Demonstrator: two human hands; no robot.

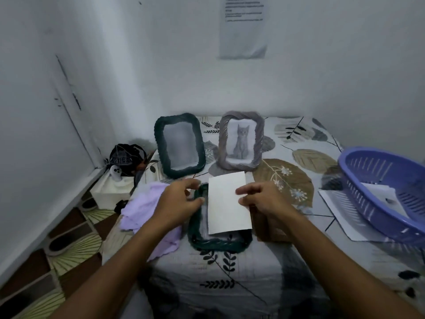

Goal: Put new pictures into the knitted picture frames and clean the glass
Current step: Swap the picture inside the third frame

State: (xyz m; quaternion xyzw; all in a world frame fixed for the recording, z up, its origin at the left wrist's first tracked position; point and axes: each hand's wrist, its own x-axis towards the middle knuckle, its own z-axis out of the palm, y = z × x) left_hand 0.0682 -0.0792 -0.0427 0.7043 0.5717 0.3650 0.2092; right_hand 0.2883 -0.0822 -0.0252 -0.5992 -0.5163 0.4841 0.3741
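A dark green knitted frame point(216, 246) lies flat on the table in front of me. A white picture sheet point(226, 203), blank side up, rests over it and sticks out past its far edge. My right hand point(259, 199) pinches the sheet's right edge. My left hand point(181, 199) touches the frame's left rim with fingers bent. Behind stand two more frames: a dark green one point(180, 143) with a blurred grey pane, and a grey one point(241, 140) showing a cat picture.
A lilac cloth point(142, 208) lies left of the flat frame, partly under my left wrist. A brown backing board point(269, 229) sits under my right hand. A purple plastic basket point(386, 192) with papers stands at right on a white sheet point(335, 208). Walls close behind and left.
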